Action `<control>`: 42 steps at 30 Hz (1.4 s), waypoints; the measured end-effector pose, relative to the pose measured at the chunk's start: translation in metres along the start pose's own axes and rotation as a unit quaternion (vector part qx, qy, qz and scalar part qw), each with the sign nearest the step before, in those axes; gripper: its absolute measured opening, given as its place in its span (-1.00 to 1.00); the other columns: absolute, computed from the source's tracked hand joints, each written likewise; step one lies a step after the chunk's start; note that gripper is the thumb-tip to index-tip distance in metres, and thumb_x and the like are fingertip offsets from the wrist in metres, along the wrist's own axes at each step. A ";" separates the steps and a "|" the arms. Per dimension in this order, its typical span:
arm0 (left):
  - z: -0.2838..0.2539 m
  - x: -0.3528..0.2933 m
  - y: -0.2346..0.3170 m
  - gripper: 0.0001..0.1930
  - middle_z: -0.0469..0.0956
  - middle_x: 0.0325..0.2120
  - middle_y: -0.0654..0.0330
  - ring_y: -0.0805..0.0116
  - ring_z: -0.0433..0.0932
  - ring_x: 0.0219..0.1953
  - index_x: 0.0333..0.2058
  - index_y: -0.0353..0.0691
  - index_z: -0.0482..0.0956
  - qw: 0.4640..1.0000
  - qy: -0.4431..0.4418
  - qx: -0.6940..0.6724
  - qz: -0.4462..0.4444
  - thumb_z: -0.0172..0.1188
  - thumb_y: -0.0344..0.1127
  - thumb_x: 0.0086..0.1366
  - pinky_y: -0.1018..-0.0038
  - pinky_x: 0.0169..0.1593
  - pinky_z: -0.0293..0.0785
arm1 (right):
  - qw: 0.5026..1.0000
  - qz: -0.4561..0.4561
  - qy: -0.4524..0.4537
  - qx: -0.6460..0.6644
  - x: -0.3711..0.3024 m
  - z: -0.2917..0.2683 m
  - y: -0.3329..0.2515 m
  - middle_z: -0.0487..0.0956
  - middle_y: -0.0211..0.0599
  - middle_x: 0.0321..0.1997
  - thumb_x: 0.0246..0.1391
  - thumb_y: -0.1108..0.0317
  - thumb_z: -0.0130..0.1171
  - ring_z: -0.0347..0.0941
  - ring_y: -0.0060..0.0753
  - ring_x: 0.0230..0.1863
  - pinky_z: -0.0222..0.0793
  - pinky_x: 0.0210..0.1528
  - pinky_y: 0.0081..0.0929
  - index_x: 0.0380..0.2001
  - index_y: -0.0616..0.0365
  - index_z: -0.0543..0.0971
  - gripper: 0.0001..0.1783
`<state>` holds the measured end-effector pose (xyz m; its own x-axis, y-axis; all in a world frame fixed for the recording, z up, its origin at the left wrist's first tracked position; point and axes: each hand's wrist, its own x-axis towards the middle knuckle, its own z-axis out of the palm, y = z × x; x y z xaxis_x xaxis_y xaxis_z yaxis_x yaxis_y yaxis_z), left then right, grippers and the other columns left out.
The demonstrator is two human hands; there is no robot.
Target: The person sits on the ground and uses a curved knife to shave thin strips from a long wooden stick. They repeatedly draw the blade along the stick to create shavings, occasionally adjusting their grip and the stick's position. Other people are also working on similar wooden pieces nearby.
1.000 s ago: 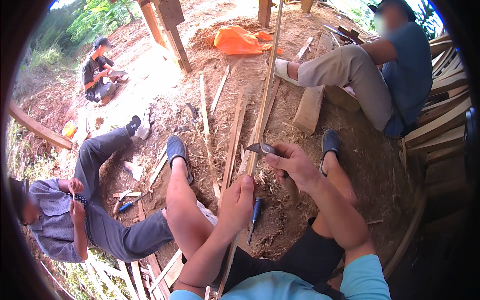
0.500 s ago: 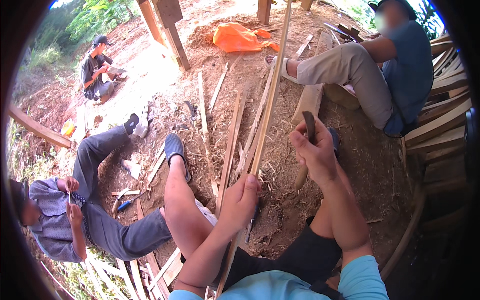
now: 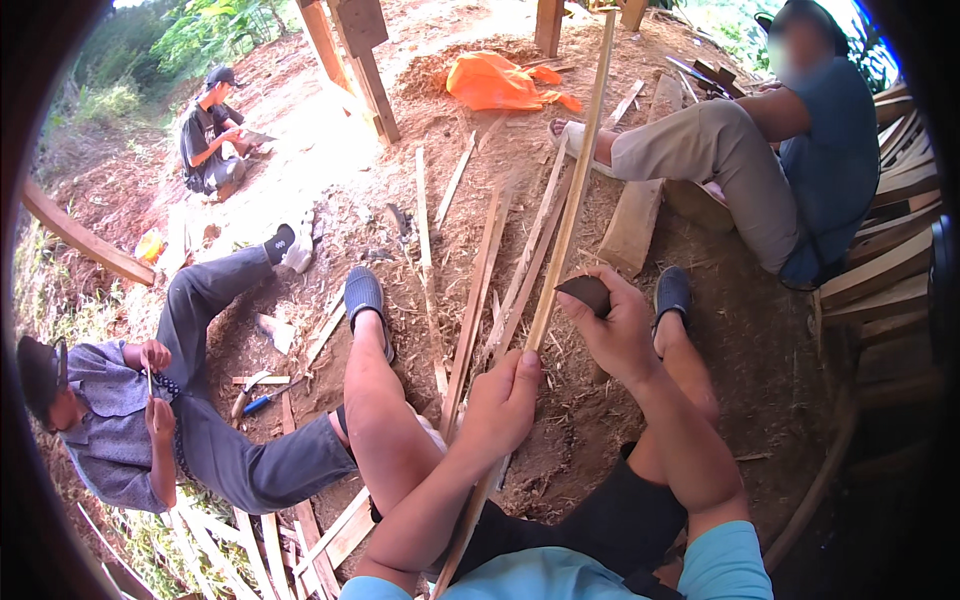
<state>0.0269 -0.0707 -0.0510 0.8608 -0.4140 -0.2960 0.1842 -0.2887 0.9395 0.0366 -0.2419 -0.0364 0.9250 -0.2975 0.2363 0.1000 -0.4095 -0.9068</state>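
Observation:
My left hand is closed around a long, thin wooden strip, which slants from my lap up toward the far side. In my right hand a small, dark brown, curved sheet is pinched between thumb and fingers. The sheet's pointed end is beside the strip, just above my left hand; I cannot tell whether it touches. My bare knees are spread on either side, and my feet wear dark blue clogs.
Several wooden strips lie ahead on shaving-strewn soil. People sit at left, far left and right. A blue-handled tool lies by the left person. Beyond are an orange plastic sheet and a wooden post.
My right hand has moved left toward the strip, and the dark sheet has turned from edge-on to show its flat face. My left hand still grips the strip. The view has shifted slightly.

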 end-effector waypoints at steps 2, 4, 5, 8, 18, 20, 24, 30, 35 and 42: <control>-0.002 -0.001 -0.001 -0.58 0.35 -0.69 0.17 0.41 0.34 -0.58 -0.43 -0.31 0.40 1.000 0.000 0.000 -0.004 -0.19 -0.06 0.43 0.40 -0.43 0.31 | 0.999 -0.008 -0.024 -0.019 -0.002 -0.002 0.005 0.45 -0.54 -0.55 0.04 0.37 0.23 0.32 -0.73 -0.49 0.27 -0.43 -0.67 -0.33 0.20 0.52 -0.84; -0.002 -0.001 -0.002 -0.58 0.35 -0.69 0.18 0.42 0.34 -0.58 -0.43 -0.31 0.41 1.000 0.000 -0.008 0.006 -0.19 -0.06 0.43 0.41 -0.43 0.30 | 0.999 -0.002 -0.036 -0.010 -0.003 -0.004 0.006 0.46 -0.52 -0.52 0.03 0.40 0.22 0.34 -0.73 -0.47 0.28 -0.41 -0.67 -0.30 0.20 0.51 -0.83; -0.002 -0.001 -0.002 -0.57 0.35 -0.69 0.18 0.42 0.33 -0.58 -0.42 -0.31 0.42 1.000 0.000 -0.012 0.010 -0.20 -0.06 0.43 0.42 -0.43 0.30 | 0.999 0.008 -0.036 0.009 -0.003 -0.004 0.002 0.46 -0.52 -0.51 0.03 0.42 0.21 0.34 -0.73 -0.46 0.29 -0.41 -0.67 -0.29 0.20 0.51 -0.83; -0.002 -0.001 -0.002 -0.57 0.36 -0.68 0.20 0.45 0.34 -0.58 -0.41 -0.31 0.43 1.000 -0.004 -0.013 -0.001 -0.20 -0.07 0.43 0.44 -0.42 0.30 | 0.999 -0.017 -0.020 0.024 -0.003 0.000 0.002 0.47 -0.50 -0.48 0.04 0.43 0.21 0.36 -0.74 -0.45 0.29 -0.42 -0.68 -0.25 0.20 0.48 -0.80; 0.004 0.001 -0.014 -0.57 0.20 -0.75 0.41 0.62 0.14 -0.74 -0.45 -0.23 0.37 0.998 0.013 -0.002 0.056 -0.26 -0.04 0.45 0.61 -0.65 0.08 | 0.998 0.005 0.024 0.051 -0.009 0.013 0.011 0.47 -0.49 -0.58 0.09 0.39 0.21 0.32 -0.73 -0.64 0.23 -0.63 -0.68 -0.31 0.23 0.49 -0.83; 0.005 0.000 -0.012 -0.56 0.20 -0.76 0.40 0.60 0.14 -0.76 -0.45 -0.22 0.36 0.999 -0.001 -0.021 0.041 -0.27 0.00 0.44 0.60 -0.67 0.07 | 0.999 -0.001 0.007 0.035 -0.009 0.009 0.013 0.47 -0.49 -0.59 0.11 0.36 0.19 0.32 -0.74 -0.64 0.21 -0.63 -0.69 -0.31 0.23 0.49 -0.84; -0.003 -0.004 0.002 -0.52 0.19 -0.78 0.37 0.55 0.12 -0.80 -0.48 -0.17 0.31 0.990 -0.059 -0.115 -0.054 -0.31 0.09 0.41 0.58 -0.74 0.03 | 0.983 0.134 -0.042 0.115 -0.003 0.002 -0.004 0.52 -0.41 -0.55 0.12 0.33 0.17 0.39 -0.65 -0.58 0.26 -0.56 -0.60 -0.33 0.22 0.52 -0.84; -0.012 -0.002 0.011 -0.51 0.14 -0.81 0.34 0.53 0.06 -0.84 -0.49 -0.10 0.25 0.947 -0.160 -0.246 -0.133 -0.29 0.20 0.36 0.58 -0.78 -0.03 | 0.927 0.193 -0.058 0.315 -0.004 0.000 0.001 0.53 -0.35 -0.54 0.16 0.30 0.14 0.26 -0.79 -0.71 0.10 -0.73 -0.83 -0.33 0.16 0.49 -0.85; -0.013 0.000 0.011 -0.51 0.13 -0.81 0.35 0.54 0.03 -0.85 -0.49 -0.07 0.24 0.917 -0.204 -0.316 -0.132 -0.27 0.23 0.35 0.61 -0.79 -0.06 | 0.912 0.185 -0.060 0.362 -0.002 -0.004 0.001 0.55 -0.29 -0.49 0.17 0.32 0.11 0.29 -0.77 -0.69 0.11 -0.72 -0.83 -0.33 0.16 0.47 -0.86; -0.005 0.002 0.010 -0.51 0.12 -0.82 0.36 0.55 0.03 -0.87 -0.49 -0.07 0.24 0.931 -0.174 -0.294 -0.130 -0.29 0.22 0.36 0.61 -0.81 -0.05 | 0.936 0.165 0.018 0.309 0.004 0.004 -0.002 0.46 -0.40 -0.55 0.18 0.31 0.11 0.32 -0.71 -0.67 0.19 -0.71 -0.75 -0.34 0.15 0.44 -0.85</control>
<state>0.0332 -0.0704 -0.0411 0.5639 -0.6806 -0.4678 0.6803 0.0617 0.7303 0.0414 -0.2387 -0.0350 0.9308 -0.3541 -0.0909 0.0144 0.2840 -0.9587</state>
